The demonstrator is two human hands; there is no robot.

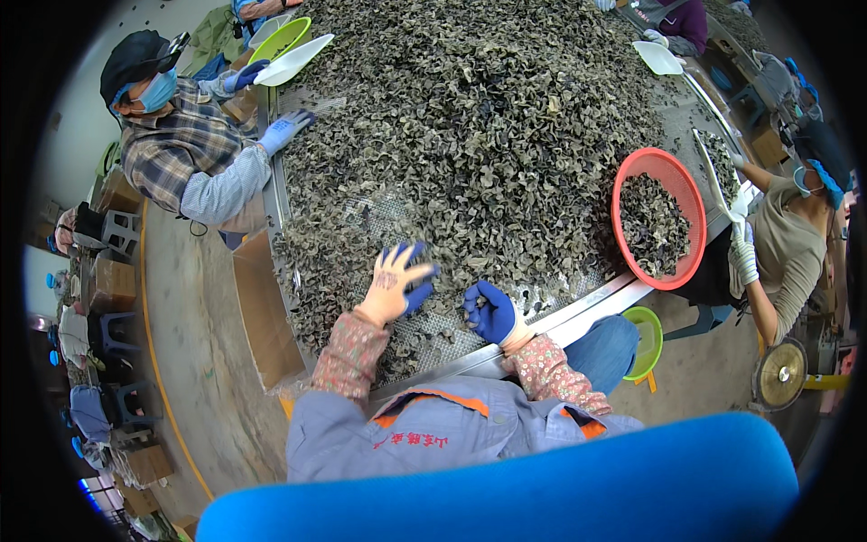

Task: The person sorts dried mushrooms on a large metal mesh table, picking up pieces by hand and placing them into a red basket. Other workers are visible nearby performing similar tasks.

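My left hand [398, 281], in a glove with blue-coated fingers, is palm down over the near edge of a wide heap of dried black fungus [501, 101]. Its fingers are spread and slightly blurred, with nothing seen in them. To its right, my right hand [496, 317] is curled in a matching glove above the perforated metal mesh [433, 332] of the table. A small bit of fungus may lie at its fingertips, but the fingers hide it. Loose pieces are scattered on the mesh around both hands.
A red plastic basket [698, 223] of fungus rests at the table's right edge, above the metal rim [569, 308]. A co-worker [779, 230] at right holds a loaded white scoop [718, 169]. Another co-worker [183, 142] works at left. A green basin [649, 342] is below the rim.
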